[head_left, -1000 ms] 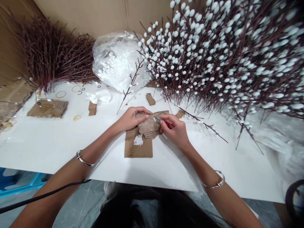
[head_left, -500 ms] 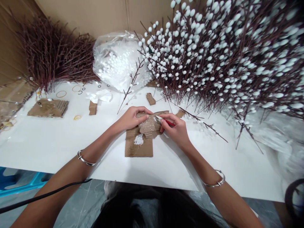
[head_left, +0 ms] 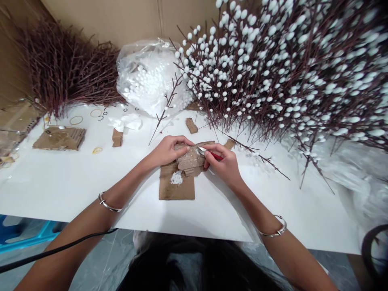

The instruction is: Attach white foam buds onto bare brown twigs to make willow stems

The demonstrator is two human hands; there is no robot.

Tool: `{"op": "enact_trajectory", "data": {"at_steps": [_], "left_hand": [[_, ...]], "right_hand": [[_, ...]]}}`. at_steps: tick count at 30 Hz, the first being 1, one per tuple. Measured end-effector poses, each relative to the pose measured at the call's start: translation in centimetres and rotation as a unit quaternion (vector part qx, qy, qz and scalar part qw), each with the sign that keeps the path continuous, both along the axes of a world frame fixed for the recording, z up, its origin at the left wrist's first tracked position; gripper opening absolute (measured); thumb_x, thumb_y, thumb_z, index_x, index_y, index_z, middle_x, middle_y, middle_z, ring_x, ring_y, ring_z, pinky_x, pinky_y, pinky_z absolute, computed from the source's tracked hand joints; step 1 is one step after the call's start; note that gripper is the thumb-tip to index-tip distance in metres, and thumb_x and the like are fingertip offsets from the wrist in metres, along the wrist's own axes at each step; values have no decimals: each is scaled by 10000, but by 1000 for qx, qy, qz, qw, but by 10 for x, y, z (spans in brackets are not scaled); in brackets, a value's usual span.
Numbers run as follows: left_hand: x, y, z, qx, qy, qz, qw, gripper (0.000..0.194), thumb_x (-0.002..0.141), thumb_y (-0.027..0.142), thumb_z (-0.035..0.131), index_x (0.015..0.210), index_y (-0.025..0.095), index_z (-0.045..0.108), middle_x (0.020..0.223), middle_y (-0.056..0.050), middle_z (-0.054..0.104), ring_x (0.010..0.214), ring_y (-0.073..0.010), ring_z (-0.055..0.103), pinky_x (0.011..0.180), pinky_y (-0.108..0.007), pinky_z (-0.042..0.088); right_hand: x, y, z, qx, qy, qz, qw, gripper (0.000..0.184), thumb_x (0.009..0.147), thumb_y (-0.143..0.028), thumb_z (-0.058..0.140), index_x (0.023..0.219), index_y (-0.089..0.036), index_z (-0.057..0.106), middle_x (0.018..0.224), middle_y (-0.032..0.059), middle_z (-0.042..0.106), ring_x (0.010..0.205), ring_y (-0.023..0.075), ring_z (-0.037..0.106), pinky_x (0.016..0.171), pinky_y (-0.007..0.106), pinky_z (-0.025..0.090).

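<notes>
Left hand (head_left: 170, 151) pinches torn cardboard (head_left: 190, 159); right hand (head_left: 226, 163) pinches red tool (head_left: 216, 156) in fingertips. Appears unfinished: unused white paste (head_left: 176, 178) on lower card (head_left: 178, 193).

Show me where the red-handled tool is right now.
In the head view, the red-handled tool is just right of centre, in the right hand's fingers, its tip by the torn cardboard that the left hand holds.

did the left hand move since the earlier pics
No, the left hand shows no visible shift against the torn cardboard scrap just beyond it.
</notes>
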State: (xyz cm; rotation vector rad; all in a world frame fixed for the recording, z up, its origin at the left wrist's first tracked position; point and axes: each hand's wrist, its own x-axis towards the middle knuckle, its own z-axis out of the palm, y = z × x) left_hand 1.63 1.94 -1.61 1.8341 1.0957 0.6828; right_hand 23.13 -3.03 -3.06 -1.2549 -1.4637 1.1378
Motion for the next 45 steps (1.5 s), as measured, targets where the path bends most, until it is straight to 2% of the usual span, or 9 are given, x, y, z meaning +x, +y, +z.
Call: {"op": "enact_trajectory", "data": {"at_steps": [18,25,30,33,39,45], "left_hand": [[0,1,-4,5,-1,-5,1000,245,841,283,626,1031,174,737,999,-58,758,948,-217,684,901,-344,503],[2,-3,-6,-1,27,-14,1000,248,842,273,613,1046,207,738,1091,-46,743,1030,-232,666,930,-358,493],[2,-4,-9,8,38,-12,999,243,860,283,598,1065,228,716,1115,-37,727,1018,-217,655,924,-355,491],[3,-3,-8,55,53,-3,997,229,858,301,617,1056,224,703,1076,-46,708,997,-213,639,912,-353,481],[5,-8,-1,225,30,16,974,205,895,347,625,1058,232,674,1020,-53,631,1014,-205,582,904,-339,460],[5,-11,-1,320,41,26,946,164,928,335,594,975,222,702,952,-60,635,907,-195,580,814,-342,465]], "right_hand": [[-2,1,9,-49,49,-9,998,212,856,-335,645,989,-172,672,527,-40,608,468,119,560,523,288,524],[0,6,7,-30,63,-31,997,203,845,-331,654,968,-169,659,529,-40,623,489,104,557,544,261,474],[2,8,11,-45,84,-32,995,197,829,-330,665,952,-176,659,505,-49,615,468,98,537,516,247,444],[2,8,14,-60,93,-20,994,224,821,-347,673,960,-172,663,506,-45,621,463,94,524,491,236,415],[0,5,19,-80,70,-4,994,275,826,-401,668,985,-176,664,511,-43,621,445,85,487,451,233,347],[-1,4,17,-93,64,13,994,248,841,-406,660,983,-202,657,518,-41,627,450,84,486,448,244,341]]}}
